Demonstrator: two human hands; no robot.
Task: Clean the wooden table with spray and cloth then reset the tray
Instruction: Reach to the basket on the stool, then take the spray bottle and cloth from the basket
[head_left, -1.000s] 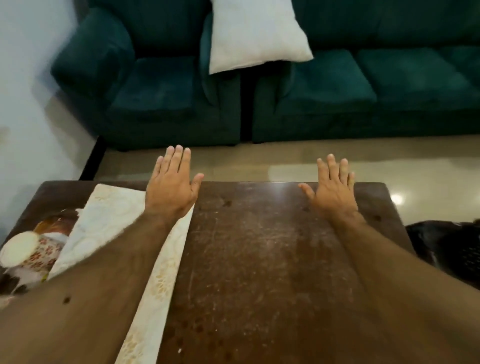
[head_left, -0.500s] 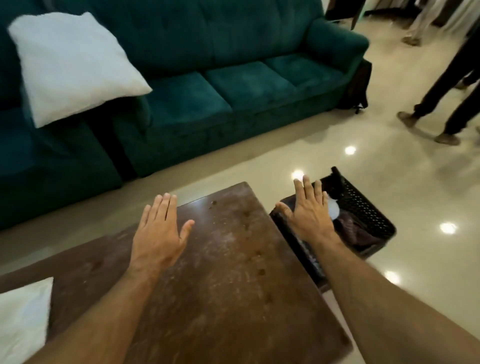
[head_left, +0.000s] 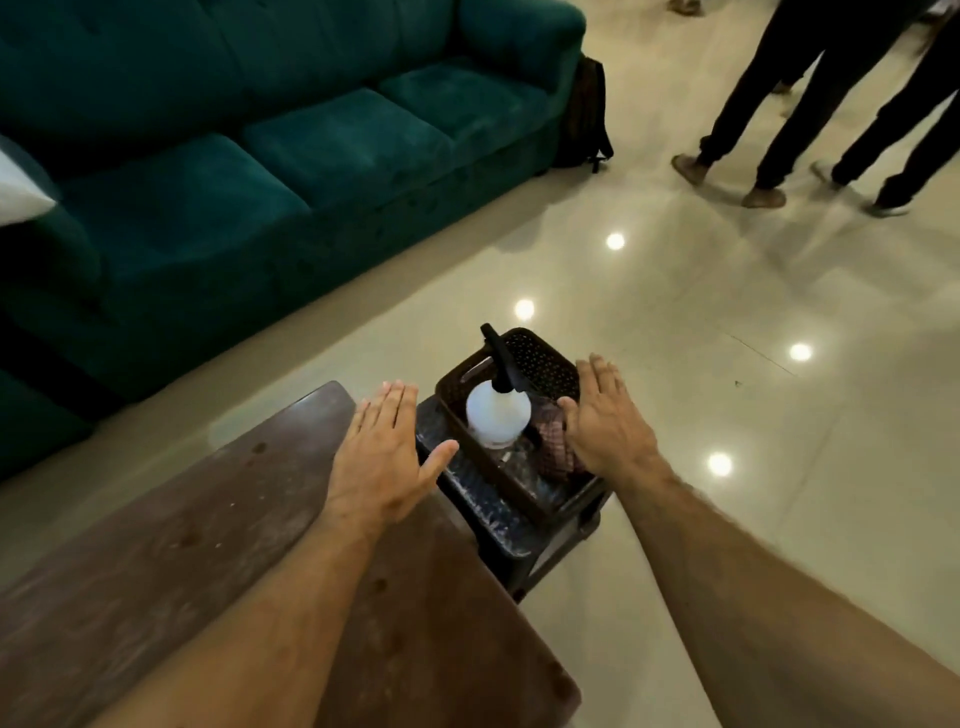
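A green sofa (head_left: 249, 171) fills the far left of the scene, and a white cushion (head_left: 18, 187) shows at the left edge, lying on the sofa. A glossy cream floor (head_left: 727, 322) spreads to the right, and at the far right stand the dark-trousered legs of other people (head_left: 810, 104). A dark backpack (head_left: 584, 119) leans at the sofa's right end.

The wooden table (head_left: 171, 545) runs from the near left toward the centre, its brown top scuffed and spotted. Just beside its right edge stands a dark plastic stool (head_left: 498, 514), and on the stool sits a dark perforated basket (head_left: 545, 364). Inside the basket stands a white spray bottle (head_left: 496, 415) with a black trigger head, upright, and just to its right lies a checked reddish cloth (head_left: 553, 447).

The person's left hand (head_left: 382, 452) hovers over the table's far right corner, palm down, fingers straight and together, thumb spread toward the basket; it holds nothing. The right hand (head_left: 605, 421) is over the right side of the basket, palm down, fingers extended and holding nothing, its thumb near the cloth. Whether it touches the cloth or the basket rim cannot be told. The spray bottle stands between the two hands.
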